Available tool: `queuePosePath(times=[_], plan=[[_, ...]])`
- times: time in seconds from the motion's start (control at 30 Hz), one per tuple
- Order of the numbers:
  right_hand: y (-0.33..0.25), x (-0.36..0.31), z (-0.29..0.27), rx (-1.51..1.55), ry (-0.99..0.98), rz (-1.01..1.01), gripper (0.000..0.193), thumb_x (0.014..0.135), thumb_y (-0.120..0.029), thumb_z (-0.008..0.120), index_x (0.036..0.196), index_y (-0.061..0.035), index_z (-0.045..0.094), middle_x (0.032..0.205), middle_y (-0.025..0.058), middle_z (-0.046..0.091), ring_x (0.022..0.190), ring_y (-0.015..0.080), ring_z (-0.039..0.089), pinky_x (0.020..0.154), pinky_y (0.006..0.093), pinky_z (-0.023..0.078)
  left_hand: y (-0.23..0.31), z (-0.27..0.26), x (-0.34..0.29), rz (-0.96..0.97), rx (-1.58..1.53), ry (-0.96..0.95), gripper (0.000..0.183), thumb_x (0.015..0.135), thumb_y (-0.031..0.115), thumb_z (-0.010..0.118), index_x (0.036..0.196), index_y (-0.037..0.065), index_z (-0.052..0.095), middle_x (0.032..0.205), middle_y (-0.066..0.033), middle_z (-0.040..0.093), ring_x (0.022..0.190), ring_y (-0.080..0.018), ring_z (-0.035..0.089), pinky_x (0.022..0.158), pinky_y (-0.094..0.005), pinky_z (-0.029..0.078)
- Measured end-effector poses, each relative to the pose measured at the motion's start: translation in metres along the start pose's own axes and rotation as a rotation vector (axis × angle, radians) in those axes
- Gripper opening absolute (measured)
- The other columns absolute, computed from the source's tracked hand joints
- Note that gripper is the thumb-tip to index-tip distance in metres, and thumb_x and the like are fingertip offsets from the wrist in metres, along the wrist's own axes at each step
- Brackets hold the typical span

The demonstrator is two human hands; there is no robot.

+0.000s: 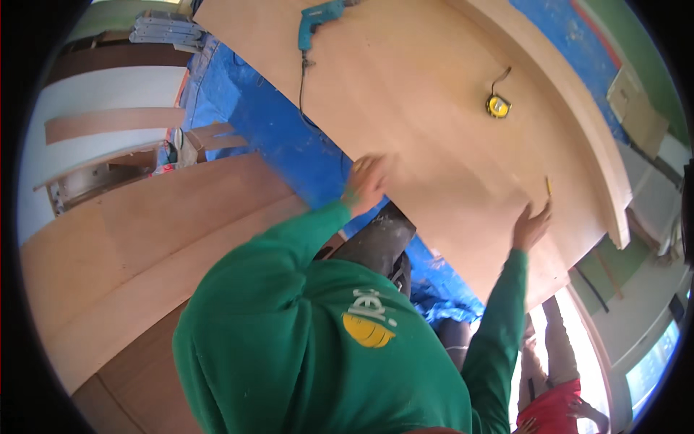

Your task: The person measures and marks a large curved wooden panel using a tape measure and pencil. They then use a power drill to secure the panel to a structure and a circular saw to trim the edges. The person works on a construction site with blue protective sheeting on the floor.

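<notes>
A large plywood panel (pixel 434 108) lies before me. My left hand (pixel 370 181) is over its near left edge, its fingers smeared by motion; I cannot tell whether they touch the wood. My right hand (pixel 531 228) is at the panel's right part with fingers spread and nothing seen in it. Just beyond those fingers lies a short yellow pencil (pixel 549 186). Farther off rests a yellow and black tape measure (pixel 499 106), with a dark strap trailing from it. A teal corded power drill (pixel 311 27) lies on its side at the panel's far left.
A curved wooden rim (pixel 571 101) borders the panel's far right side. Blue tarp (pixel 267 145) covers the floor, with the drill's cord hanging over it. Another wooden panel (pixel 144 239) is to my left, a folded ladder (pixel 166 30) far left. A person in red (pixel 553 409) stands at lower right.
</notes>
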State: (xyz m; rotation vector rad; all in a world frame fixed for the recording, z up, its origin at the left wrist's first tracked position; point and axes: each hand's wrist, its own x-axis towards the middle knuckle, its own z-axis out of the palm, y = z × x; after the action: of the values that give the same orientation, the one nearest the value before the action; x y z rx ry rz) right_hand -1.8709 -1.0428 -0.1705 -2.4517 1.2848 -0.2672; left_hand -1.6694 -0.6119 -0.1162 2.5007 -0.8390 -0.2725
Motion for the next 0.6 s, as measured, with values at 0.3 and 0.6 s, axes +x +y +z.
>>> queuePosePath(times=[0.3, 0.6], plan=[[-0.045, -0.357, -0.044, 0.262, -0.191, 0.048, 0.06, 0.1, -0.026, 0.073, 0.15, 0.0014, 0.055, 0.13, 0.0242, 0.068, 0.119, 0.0394, 0.065, 0.105, 0.0507, 0.05, -0.104, -0.086, -0.3, -0.541, 0.16, -0.212, 0.054, 0.093, 0.013, 0.065, 0.146, 0.002, 0.056, 0.136, -0.0242, 0.061, 0.129, -0.0472, 0.056, 0.11, -0.0565, 0.047], [-0.018, -0.388, -0.01, 0.286, -0.571, 0.253, 0.054, 0.102, -0.031, 0.072, 0.139, 0.0061, 0.06, 0.094, 0.0182, 0.078, 0.076, 0.0265, 0.075, 0.069, 0.0391, 0.057, -0.188, -0.086, -0.368, -0.895, -0.148, -0.268, 0.055, 0.091, 0.045, 0.075, 0.126, 0.001, 0.076, 0.124, -0.0266, 0.075, 0.12, -0.0445, 0.07, 0.109, -0.0528, 0.052]])
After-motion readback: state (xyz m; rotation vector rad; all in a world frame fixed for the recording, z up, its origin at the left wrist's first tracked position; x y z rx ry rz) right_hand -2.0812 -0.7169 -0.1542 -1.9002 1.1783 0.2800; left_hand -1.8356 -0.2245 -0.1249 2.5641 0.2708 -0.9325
